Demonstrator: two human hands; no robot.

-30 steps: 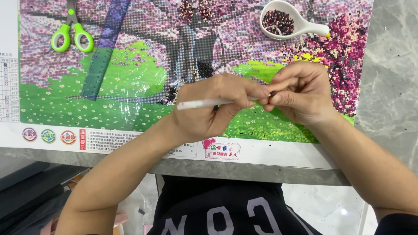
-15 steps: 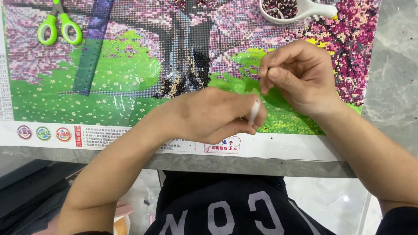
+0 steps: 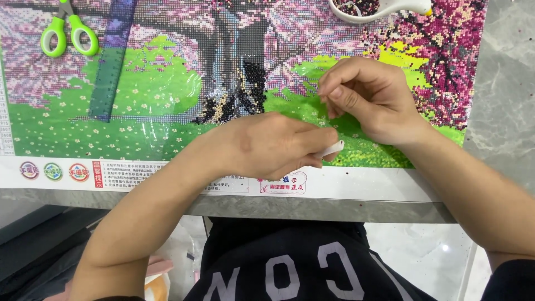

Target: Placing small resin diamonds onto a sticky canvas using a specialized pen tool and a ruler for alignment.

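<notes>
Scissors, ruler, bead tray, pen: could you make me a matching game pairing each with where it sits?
Things:
1. scissors
2. ruler
3. bead tray
4. white pen

Places:
A. held in the left hand
B. top edge, above the right hand
C. top left corner of the canvas
D. slanting just right of the green handles

Pairs: 1-C, 2-D, 3-B, 4-A

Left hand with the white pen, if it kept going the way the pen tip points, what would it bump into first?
Probably the right hand: the left hand aims the white pen rightward toward its wrist, though depth is unclear.
</notes>
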